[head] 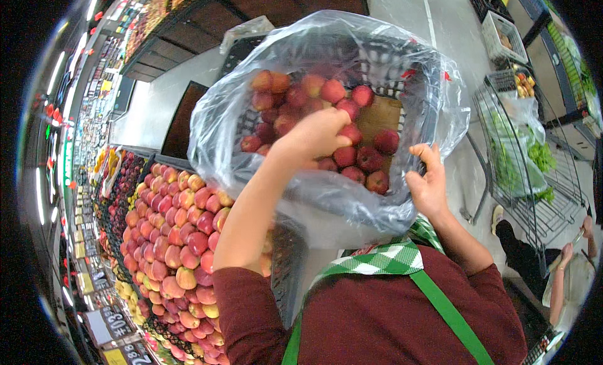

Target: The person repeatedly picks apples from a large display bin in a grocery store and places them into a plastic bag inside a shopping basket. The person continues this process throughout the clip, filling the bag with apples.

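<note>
A black plastic crate (386,58) lies before me, lined with a clear plastic bag (330,209) that spills over its rim. Several red apples (370,158) are heaped inside, and brown cardboard (377,115) shows on the crate's floor. My left hand (315,132) reaches into the crate, its thumb and fingers around a red apple (352,134). At the crate's right side, my right hand (427,179) touches the bag-covered edge with bent thumb and fingers. Whether it grips the edge is unclear.
A sloping display of apples (174,233) stands close on my left. To the right, a wire shopping cart (532,214) carries bagged leafy greens (513,148), with another person's hands (567,252) at its handle. Stacked crates (504,37) stand beyond it.
</note>
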`<control>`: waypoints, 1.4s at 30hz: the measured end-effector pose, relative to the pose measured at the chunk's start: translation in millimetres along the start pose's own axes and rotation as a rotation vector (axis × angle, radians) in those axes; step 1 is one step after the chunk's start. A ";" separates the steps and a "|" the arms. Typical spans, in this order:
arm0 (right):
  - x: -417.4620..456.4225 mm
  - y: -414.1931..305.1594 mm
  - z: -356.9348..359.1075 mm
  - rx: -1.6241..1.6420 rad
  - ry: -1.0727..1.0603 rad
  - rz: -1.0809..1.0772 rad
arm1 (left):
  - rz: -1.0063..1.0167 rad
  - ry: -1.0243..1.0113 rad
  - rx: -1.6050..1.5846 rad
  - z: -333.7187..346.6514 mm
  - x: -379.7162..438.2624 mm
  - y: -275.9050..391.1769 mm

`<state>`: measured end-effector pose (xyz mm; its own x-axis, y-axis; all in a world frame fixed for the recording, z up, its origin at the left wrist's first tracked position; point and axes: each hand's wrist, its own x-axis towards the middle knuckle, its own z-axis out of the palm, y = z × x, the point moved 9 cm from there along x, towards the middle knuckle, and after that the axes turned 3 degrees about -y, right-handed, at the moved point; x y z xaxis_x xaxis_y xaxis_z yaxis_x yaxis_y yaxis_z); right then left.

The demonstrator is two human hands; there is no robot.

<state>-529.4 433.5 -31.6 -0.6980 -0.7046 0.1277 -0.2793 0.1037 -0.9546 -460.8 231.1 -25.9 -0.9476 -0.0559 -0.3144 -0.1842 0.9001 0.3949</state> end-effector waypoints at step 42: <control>-24.4 75.4 -59.4 -0.260 -0.090 -0.032 | -0.420 1.364 -0.282 4.1 -411.0 50.2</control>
<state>-572.6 500.3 -90.8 -0.6281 -0.7686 0.1215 -0.4683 0.2487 -0.8478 -79.5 301.0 119.6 -0.2884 -0.7923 0.5377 -0.3967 0.6099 0.6860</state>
